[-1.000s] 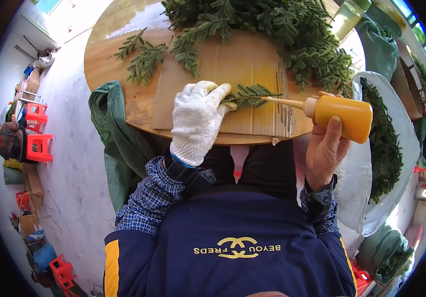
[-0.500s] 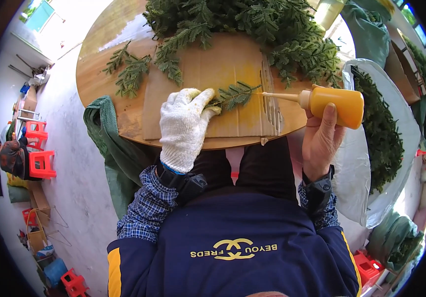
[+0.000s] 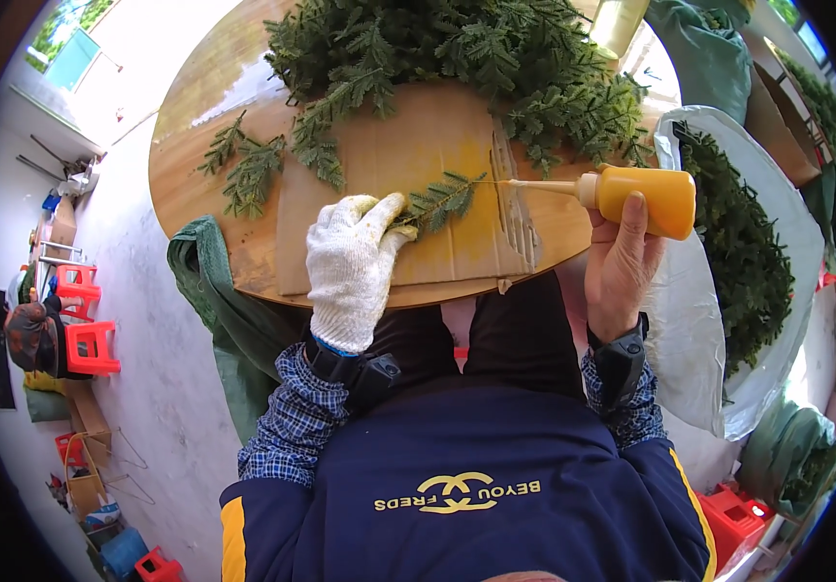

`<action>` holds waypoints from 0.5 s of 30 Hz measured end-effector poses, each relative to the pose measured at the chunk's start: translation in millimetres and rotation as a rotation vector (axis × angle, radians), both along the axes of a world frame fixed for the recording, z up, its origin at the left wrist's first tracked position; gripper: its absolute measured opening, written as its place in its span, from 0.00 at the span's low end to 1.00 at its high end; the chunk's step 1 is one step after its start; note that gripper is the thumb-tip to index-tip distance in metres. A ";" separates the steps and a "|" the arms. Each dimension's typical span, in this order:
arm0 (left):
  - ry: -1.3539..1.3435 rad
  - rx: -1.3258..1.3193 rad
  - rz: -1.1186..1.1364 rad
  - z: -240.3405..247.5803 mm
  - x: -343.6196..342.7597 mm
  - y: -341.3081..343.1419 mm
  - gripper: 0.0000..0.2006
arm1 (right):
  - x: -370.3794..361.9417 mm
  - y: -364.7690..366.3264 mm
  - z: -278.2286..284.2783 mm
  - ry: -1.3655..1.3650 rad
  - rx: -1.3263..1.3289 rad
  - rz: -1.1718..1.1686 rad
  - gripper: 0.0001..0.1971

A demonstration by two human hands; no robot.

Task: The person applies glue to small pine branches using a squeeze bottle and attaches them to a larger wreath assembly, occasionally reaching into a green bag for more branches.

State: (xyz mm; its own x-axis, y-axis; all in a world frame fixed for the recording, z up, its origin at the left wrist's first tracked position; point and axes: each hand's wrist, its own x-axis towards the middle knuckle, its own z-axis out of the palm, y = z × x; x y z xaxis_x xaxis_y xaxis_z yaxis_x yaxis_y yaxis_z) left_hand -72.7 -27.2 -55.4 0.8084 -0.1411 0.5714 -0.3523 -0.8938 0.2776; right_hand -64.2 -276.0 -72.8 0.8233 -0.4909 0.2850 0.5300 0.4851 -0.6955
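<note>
My left hand (image 3: 348,272), in a white knit glove with yellow stains, pinches the stem end of a small green fir sprig (image 3: 445,202) between thumb and fingers. The sprig points right, above a yellow-stained piece of cardboard (image 3: 369,267). Bare and wrapped around a squeeze bottle (image 3: 653,202), my right hand (image 3: 620,272) holds it tilted nearly level. The bottle is filled with yellow-orange liquid, and its long thin nozzle (image 3: 544,185) points left, its tip close to the sprig's end. Whether tip and sprig touch, I cannot tell.
A heap of fir branches (image 3: 437,58) covers the far side of the round wooden table (image 3: 185,204). Two loose sprigs (image 3: 255,175) lie left of the cardboard. On the right is a white sack (image 3: 685,359) of greenery; green cloth (image 3: 243,320) hangs at left. Red stools (image 3: 93,347) stand beyond.
Both hands stay in nearly the same pose, with sprig and bottle still held. The view has shifted slightly. The nozzle tip remains near the sprig's end.
</note>
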 end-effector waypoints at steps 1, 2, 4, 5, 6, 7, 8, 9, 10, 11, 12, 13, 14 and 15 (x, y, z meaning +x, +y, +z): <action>0.002 -0.004 0.001 -0.1 0.7 -0.1 0.16 | 1.0 -0.7 0.0 -0.005 0.001 -0.002 0.15; 0.003 -0.008 0.003 0.7 1.6 -0.1 0.16 | 2.4 -1.2 0.4 0.003 -0.009 -0.023 0.15; 0.003 -0.009 0.005 3.3 1.3 0.6 0.17 | 5.5 -1.5 0.8 0.016 -0.032 -0.056 0.15; 0.010 -0.011 0.011 4.6 0.0 1.5 0.17 | 6.8 -1.2 -0.1 0.009 -0.031 -0.047 0.15; 0.015 -0.012 0.021 6.2 -1.3 2.9 0.17 | 7.5 -0.7 -1.8 0.002 -0.035 -0.052 0.15; 0.005 -0.011 0.039 6.7 -2.6 3.2 0.17 | 7.8 0.0 -3.3 -0.006 -0.038 -0.053 0.15; -0.002 -0.013 0.030 5.5 -3.9 1.4 0.16 | 7.6 0.5 -3.4 -0.015 -0.040 -0.049 0.15; -0.014 -0.008 0.033 6.4 -4.6 0.4 0.16 | 6.8 -0.9 -1.0 -0.031 -0.032 -0.014 0.15; -0.028 0.000 0.046 7.9 -5.5 2.8 0.16 | 3.7 -3.4 0.6 -0.033 -0.043 -0.017 0.16; -0.033 -0.021 0.021 8.0 -5.2 3.1 0.15 | 1.4 -5.5 0.9 -0.037 -0.055 -0.018 0.16; -0.038 -0.040 -0.002 8.3 -4.8 4.0 0.14 | -0.6 -8.1 -0.2 -0.016 -0.039 -0.002 0.17; -0.058 -0.032 0.039 8.5 -6.0 5.5 0.14 | -2.7 -11.4 -1.3 0.007 -0.026 0.009 0.18; -0.046 -0.079 0.006 7.8 -8.8 6.2 0.13 | -4.7 -12.6 -1.7 -0.011 -0.021 0.047 0.18; -0.034 -0.127 -0.030 8.3 -11.0 11.1 0.13 | -5.8 -13.0 -2.0 0.014 -0.019 0.041 0.19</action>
State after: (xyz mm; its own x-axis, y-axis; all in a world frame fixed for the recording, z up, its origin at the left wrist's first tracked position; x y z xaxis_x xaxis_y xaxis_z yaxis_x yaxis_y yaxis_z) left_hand -83.7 -16.1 -47.1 0.7851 -0.0900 0.6128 -0.3892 -0.8413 0.3751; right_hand -70.0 -289.1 -74.8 0.8465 -0.4513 0.2825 0.5004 0.4931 -0.7117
